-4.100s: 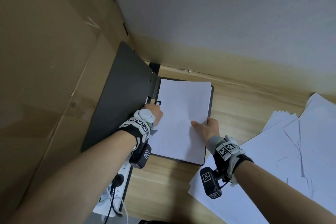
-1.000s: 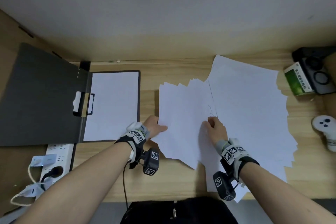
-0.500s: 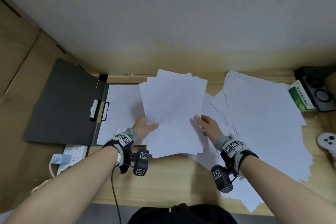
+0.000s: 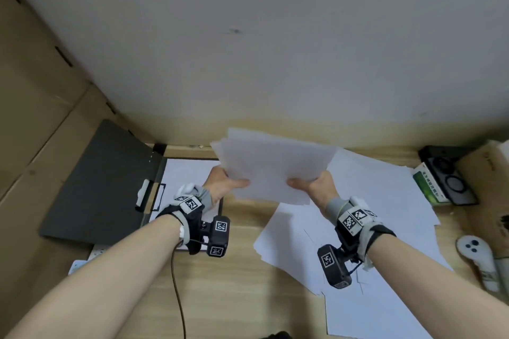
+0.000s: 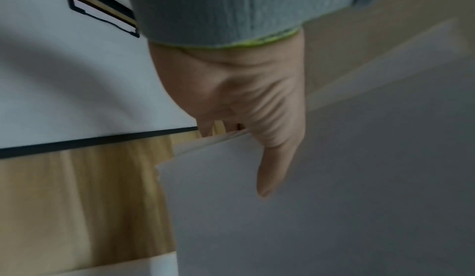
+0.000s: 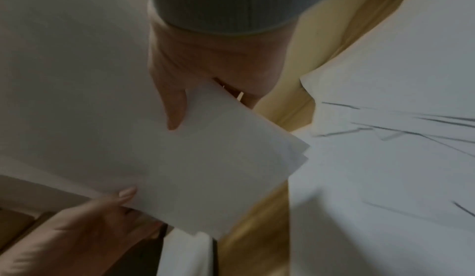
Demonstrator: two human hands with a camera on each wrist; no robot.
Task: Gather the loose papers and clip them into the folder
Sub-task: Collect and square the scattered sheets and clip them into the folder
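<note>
An open black folder with paper under its clip lies at the left of the wooden surface; loose sheets, a green box and a white controller crowd the right. Above them, the left hand and right hand each pinch a side of a gathered stack of papers, thumbs on top.

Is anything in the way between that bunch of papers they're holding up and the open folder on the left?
Nothing visible blocks it. Both hands, left hand and right hand, hold the paper stack in the air just right of the open folder. Only sheets already lying in the folder sit there, and its clip lies at the spine.
</note>
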